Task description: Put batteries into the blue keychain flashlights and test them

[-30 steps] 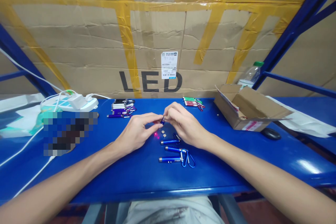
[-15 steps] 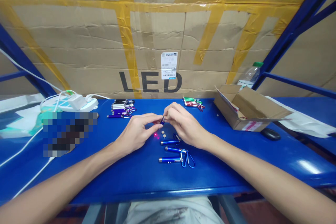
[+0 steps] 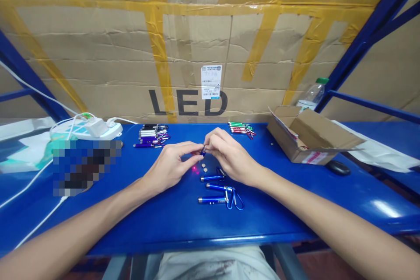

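Note:
Between my two hands is a small dark blue cylinder, mostly covered by fingertips. My left hand pinches it from the left; my right hand grips its upper end. A red light spot shows on the table just below. Two small round silver cells lie beside that spot. Nearer to me are three blue penlights: one partly by my right hand, a second, and a third with blue carabiner clips at the right.
Rows of penlights lie at the back left, and green and red ones at the back right. An open cardboard box, a black mouse and a bottle are right. A power strip with white cables is left.

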The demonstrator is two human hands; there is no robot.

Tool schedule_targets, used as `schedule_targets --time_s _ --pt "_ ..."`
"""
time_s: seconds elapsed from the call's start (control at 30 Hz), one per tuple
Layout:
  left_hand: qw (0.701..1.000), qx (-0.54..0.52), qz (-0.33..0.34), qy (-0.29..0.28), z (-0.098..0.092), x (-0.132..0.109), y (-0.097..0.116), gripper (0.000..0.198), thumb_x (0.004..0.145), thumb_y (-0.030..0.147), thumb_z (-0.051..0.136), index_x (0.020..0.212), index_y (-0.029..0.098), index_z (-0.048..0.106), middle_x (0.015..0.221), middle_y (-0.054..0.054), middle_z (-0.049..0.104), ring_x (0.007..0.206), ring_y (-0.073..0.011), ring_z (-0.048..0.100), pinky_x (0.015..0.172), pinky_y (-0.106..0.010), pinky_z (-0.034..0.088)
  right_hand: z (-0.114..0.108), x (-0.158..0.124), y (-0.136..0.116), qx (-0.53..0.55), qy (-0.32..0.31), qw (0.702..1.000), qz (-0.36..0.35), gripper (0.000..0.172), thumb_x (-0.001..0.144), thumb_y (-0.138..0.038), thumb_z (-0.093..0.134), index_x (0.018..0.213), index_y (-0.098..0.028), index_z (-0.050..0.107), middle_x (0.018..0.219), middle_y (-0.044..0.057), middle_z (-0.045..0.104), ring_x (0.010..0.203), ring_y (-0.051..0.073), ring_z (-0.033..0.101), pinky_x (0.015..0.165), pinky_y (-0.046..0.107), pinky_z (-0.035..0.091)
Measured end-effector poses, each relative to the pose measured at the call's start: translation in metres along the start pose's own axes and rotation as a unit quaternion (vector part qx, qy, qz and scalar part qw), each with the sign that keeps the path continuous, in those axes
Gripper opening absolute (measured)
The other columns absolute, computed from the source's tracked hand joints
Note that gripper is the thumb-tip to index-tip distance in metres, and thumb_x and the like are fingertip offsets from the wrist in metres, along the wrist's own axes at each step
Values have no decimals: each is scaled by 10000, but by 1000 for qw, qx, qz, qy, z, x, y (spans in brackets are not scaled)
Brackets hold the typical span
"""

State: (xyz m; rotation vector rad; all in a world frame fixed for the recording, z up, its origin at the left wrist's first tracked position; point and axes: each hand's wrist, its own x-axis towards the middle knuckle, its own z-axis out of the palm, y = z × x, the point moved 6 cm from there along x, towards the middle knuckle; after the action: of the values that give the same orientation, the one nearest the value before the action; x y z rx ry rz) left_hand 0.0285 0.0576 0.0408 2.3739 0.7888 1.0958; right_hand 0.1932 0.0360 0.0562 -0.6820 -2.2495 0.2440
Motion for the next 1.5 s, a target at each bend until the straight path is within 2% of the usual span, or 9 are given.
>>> schedule_targets --time_s 1.0,1.27,1.5 --pt "1000 -2 -6 -11 3 -1 -3 191 1022 256 693 1161 202 812 1169 -67 822 1058 -238 774 945 -337 599 1 3 1 24 -25 999 22 232 1091 -86 380 933 -241 448 1067 78 559 1004 241 505 894 415 463" --pt "1000 -1 0 -24 3 1 -5 236 1029 248 686 1231 219 806 1184 -58 816 1053 -225 765 929 -317 580 0 1 6 39 2 999 26 204 1085 -83 434 968 -240 493 1082 72 572 1018 228 535 909 398 480" --pt "999 -17 -38 -25 4 3 -18 234 1004 279 721 1200 187 812 1133 -57 821 1005 -218 762 893 -305 578 -2 1 16 70 54 995 38 131 1056 -158 602 950 -227 572 1047 57 654 987 210 618 895 372 504"
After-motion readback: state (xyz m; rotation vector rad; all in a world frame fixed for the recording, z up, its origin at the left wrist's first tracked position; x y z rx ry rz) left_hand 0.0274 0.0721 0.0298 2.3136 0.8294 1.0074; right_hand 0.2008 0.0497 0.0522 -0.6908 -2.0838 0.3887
